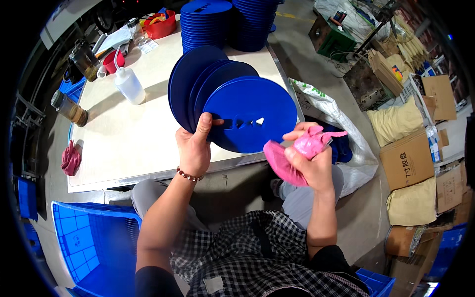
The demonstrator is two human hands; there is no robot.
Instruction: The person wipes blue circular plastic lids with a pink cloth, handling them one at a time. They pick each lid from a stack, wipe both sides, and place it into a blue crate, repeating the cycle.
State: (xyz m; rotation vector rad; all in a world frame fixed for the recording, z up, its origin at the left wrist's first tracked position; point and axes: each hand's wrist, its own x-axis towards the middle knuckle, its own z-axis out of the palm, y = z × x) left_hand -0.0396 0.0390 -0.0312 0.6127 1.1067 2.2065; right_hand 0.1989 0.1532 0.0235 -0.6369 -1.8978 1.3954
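My left hand [194,146] is closed on the lower left edge of a round blue plastic disc [257,111], its thumb lying on the face. Small cut-out slots cross the middle of this disc, and light shows through one. Behind it several more blue discs [185,69] overlap in a fan above the table; I cannot tell whether the same hand also bears them. Bunched in my right hand [319,171] is a pink cloth [281,162], part of it hanging close to the disc's lower right rim. The cloth's knotted-looking end sticks up between the fingers.
Tall stacks of blue discs [205,29] stand at the table's [148,153] far edge. A squeeze bottle [130,88], a lidded jar [70,109] and a dark red cloth [71,159] sit leftward. A blue crate [94,237] is lower left, a white woven sack [358,163] at right.
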